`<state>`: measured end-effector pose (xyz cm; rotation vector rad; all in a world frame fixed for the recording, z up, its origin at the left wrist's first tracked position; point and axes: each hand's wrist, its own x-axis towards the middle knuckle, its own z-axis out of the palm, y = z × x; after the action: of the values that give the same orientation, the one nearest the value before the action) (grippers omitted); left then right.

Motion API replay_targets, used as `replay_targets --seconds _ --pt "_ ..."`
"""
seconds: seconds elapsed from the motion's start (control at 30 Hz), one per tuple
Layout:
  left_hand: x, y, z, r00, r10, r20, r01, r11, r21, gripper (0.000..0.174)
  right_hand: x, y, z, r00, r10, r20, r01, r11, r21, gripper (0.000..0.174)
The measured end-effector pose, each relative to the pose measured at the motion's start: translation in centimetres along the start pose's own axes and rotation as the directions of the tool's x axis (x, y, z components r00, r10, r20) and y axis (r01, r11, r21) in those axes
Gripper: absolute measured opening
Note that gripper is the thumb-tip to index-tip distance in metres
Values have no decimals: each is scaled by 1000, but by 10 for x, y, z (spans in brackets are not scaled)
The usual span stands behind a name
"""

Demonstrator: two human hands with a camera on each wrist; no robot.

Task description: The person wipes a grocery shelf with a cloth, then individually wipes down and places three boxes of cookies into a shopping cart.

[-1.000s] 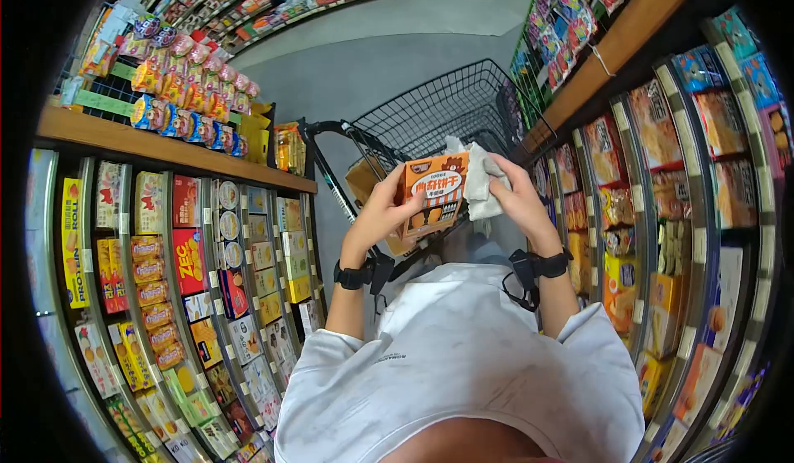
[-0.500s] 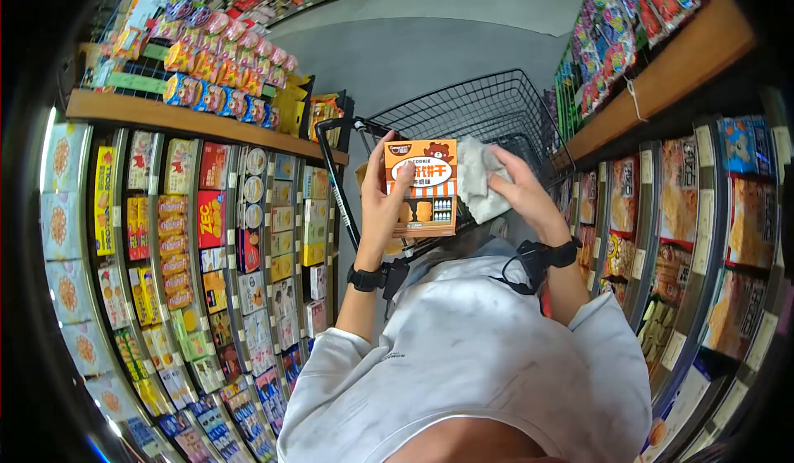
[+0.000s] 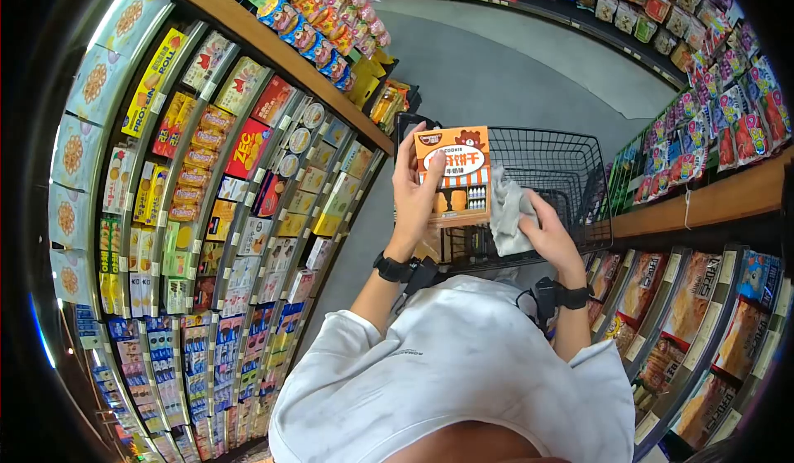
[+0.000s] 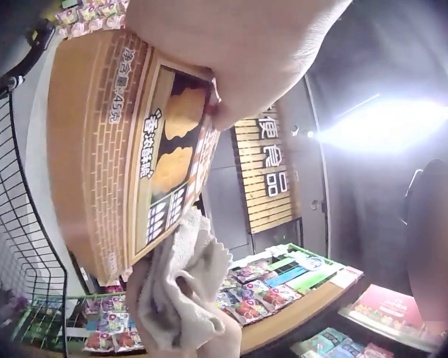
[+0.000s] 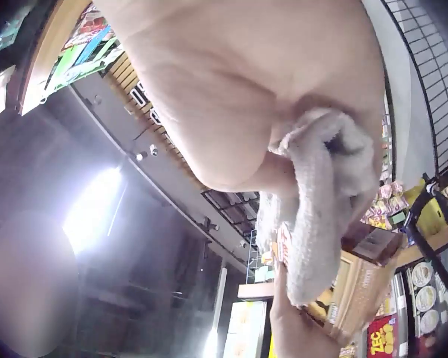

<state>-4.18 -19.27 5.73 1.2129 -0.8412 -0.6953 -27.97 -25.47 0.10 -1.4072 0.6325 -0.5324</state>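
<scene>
My left hand (image 3: 418,183) grips an orange cookie box (image 3: 463,183) by its left side, thumb across the printed front. A bear and a white oval label show on that front. In the left wrist view the box (image 4: 104,156) shows its brick-patterned side and cookie picture. My right hand (image 3: 552,236) holds a crumpled pale grey cloth (image 3: 509,219) just right of the box. Seen from the right wrist, the cloth (image 5: 313,201) hangs from bent fingers and overlaps part of the box (image 5: 366,287).
A black wire shopping cart (image 3: 571,174) stands ahead, beyond the box. Shelves of packaged snacks (image 3: 248,149) line the left side, and more shelved packs (image 3: 686,298) stand at the right. Wooden ledges (image 3: 719,190) with hanging bags border the aisle's grey floor (image 3: 471,66).
The view has swung to the right, showing more of the far shelves. The box has turned so its front faces up at me. Left hand and right hand keep their holds on box and cloth.
</scene>
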Motion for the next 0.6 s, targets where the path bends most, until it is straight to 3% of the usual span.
replay_targets --seconds 0.13,0.2,0.3,0.33,0.43,0.47,0.53,0.6 --pt "16 7 -25 997 -63 -33 57 985 -165 54 10 8 27 990 -42 -133 6 964 -266 39" --pt "23 -5 -41 999 -41 2 41 991 -127 58 15 -2 52 974 -25 -224 -23 978 -209 41" --pt "28 -17 -63 1000 -27 -8 27 998 -49 66 26 -23 91 964 -99 -248 78 993 -93 42" --pt "29 -20 -71 997 50 -52 -48 998 39 67 29 -22 104 957 -86 -277 59 993 -106 42" --pt "35 -16 -101 998 -61 -7 62 995 79 66 38 -24 140 949 -41 -312 17 997 -79 44" --pt "42 -29 -109 999 33 26 -34 998 53 64 39 -17 150 937 -31 -349 -4 995 -98 44" --pt "41 -37 -118 990 -2 142 -15 993 119 65 38 -16 167 934 -57 -353 7 990 -143 44" --pt "35 -53 -124 940 -8 342 19 999 -30 68 34 -10 182 922 56 -382 -82 995 -52 44"
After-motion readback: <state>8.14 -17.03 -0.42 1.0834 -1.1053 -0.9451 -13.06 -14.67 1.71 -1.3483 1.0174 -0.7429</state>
